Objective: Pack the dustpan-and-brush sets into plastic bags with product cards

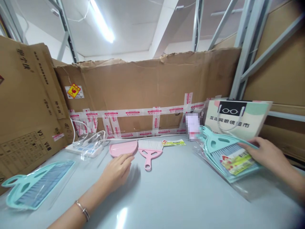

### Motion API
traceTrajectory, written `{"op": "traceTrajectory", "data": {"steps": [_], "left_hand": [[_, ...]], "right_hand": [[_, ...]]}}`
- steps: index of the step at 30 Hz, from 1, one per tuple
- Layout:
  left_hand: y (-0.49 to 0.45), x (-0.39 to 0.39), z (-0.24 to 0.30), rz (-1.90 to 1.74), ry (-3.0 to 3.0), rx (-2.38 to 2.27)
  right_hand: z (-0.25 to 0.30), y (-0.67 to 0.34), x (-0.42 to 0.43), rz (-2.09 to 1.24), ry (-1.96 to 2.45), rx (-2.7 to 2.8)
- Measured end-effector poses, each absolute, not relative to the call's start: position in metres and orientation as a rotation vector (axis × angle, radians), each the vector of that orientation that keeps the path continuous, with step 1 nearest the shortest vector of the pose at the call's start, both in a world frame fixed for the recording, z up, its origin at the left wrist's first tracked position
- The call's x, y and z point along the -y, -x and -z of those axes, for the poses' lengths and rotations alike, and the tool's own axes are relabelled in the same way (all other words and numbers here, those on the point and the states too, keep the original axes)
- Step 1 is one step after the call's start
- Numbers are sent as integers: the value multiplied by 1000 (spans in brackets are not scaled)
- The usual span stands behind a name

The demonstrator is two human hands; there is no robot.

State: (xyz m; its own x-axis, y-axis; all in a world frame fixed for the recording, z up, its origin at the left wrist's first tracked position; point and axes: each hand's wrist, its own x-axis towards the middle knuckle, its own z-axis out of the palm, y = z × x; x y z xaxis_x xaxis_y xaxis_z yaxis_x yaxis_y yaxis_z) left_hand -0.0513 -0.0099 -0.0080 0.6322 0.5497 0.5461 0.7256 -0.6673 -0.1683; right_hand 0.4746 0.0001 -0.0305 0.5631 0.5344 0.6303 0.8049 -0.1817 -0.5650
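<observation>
My left hand (117, 171) lies on the grey table (171, 194), fingers stretched toward a pink dustpan (123, 148), just short of its near edge. Beside the dustpan lies a pink hand brush (150, 151) with white bristles and a printed label card (173, 142). My right hand (267, 153) rests with fingers curled on a stack of teal brush-and-dustpan sets in clear bags (228, 155) at the right. Whether it grips the stack is unclear.
Another bagged teal set (35, 187) lies at the near left. A white power strip and clear bags (87, 147) sit at the back left. Taped cardboard walls (147, 92) enclose the table. A paper shopping bag (235, 117) leans at the back right by metal shelving.
</observation>
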Motion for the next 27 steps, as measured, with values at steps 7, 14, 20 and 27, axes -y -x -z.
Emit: {"op": "traceTrajectory", "data": {"steps": [7,14,20,27], "left_hand": [[9,-1,-21,1173,2838,1431],[-46,-41,-47,1965,3136,1746],[-19,-54,-32,2132,2957,1870],[10,-51,-28,2047,2727,2203]], "right_hand": [[-40,-401,1,253,1717,1063],[-50,-276,-59,-173,1430,1449],[-31,-227,-73,-572,1314,1572],[-19,-201,-80,-817,1284,1640]]}}
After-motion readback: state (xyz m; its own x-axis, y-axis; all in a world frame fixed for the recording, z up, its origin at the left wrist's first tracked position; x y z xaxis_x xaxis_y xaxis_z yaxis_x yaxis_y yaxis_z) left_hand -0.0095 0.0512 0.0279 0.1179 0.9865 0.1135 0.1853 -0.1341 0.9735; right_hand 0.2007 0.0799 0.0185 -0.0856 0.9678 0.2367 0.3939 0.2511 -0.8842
